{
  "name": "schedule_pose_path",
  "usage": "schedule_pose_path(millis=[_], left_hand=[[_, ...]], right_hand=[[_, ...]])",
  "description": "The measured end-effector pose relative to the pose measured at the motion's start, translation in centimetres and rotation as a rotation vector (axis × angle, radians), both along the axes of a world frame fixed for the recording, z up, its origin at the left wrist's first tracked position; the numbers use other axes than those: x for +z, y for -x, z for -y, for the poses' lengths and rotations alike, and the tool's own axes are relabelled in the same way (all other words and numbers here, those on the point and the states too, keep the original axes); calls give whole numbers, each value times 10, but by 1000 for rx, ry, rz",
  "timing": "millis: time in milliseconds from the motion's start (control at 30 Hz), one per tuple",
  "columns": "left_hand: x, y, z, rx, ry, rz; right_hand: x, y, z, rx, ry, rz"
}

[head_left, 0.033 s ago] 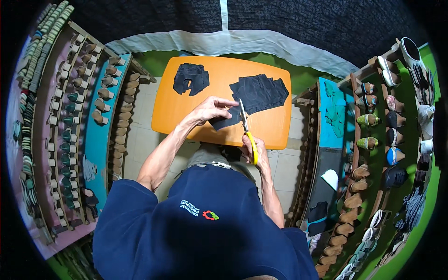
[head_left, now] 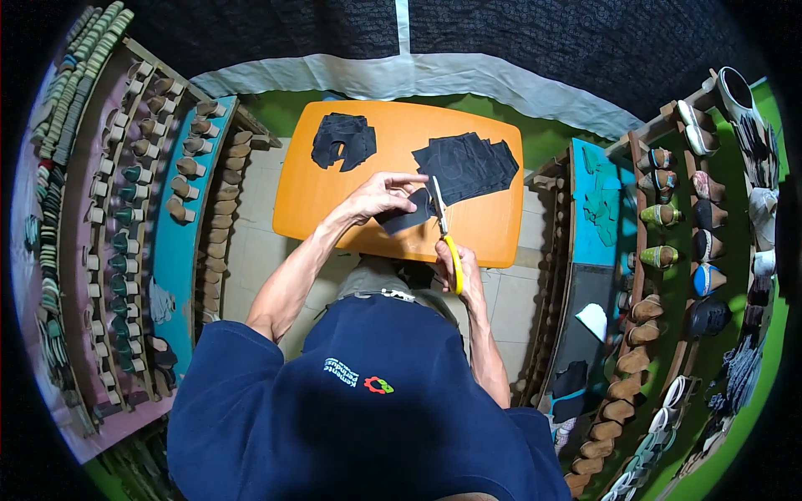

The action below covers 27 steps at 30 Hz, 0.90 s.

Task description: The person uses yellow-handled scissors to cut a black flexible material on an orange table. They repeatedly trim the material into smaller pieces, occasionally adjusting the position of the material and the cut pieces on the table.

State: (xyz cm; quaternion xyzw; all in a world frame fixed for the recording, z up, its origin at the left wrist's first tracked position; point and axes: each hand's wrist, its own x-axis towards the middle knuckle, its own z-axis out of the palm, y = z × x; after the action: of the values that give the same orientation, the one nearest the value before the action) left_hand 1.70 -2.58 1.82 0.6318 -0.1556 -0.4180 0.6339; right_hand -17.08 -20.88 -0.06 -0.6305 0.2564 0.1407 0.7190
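Observation:
My left hand (head_left: 376,199) pinches a small dark piece of cloth (head_left: 403,220) over the near part of the orange table (head_left: 313,200). Its index finger stretches toward the scissor blades. In my right hand (head_left: 468,275) are scissors with yellow handles (head_left: 454,255), their metal blades pointing away from me at the cloth's right edge. How far the blades are parted is hard to see. Just beyond the blades lies a stack of black cut pieces (head_left: 468,163). A smaller stack of black pieces with a notch (head_left: 349,138) lies at the table's far left.
Racks of wooden shoe lasts (head_left: 127,242) line the left side. On the right, a shelf carries green scraps (head_left: 597,200) and a white piece (head_left: 593,321), beside more racked lasts and shoes (head_left: 660,256). A dark curtain (head_left: 518,42) hangs behind the table.
The scissor blades sit very slightly farther right. The whole view has shifted a touch; both hands keep their hold.

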Motion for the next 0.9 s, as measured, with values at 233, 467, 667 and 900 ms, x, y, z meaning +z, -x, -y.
schedule_pose_path(millis=[233,467,667,900], left_hand=[[-26,-7,-6,491,-107,-122],[-27,3,-22,691,158,-471],[-17,8,-14,418,257,-490],[21,8,-3,250,64,5]], right_hand=[[2,2,2,-117,12,2],[-2,5,-3,-88,21,-16],[-4,8,-16,40,54,18],[-3,15,-23,153,168,96]])
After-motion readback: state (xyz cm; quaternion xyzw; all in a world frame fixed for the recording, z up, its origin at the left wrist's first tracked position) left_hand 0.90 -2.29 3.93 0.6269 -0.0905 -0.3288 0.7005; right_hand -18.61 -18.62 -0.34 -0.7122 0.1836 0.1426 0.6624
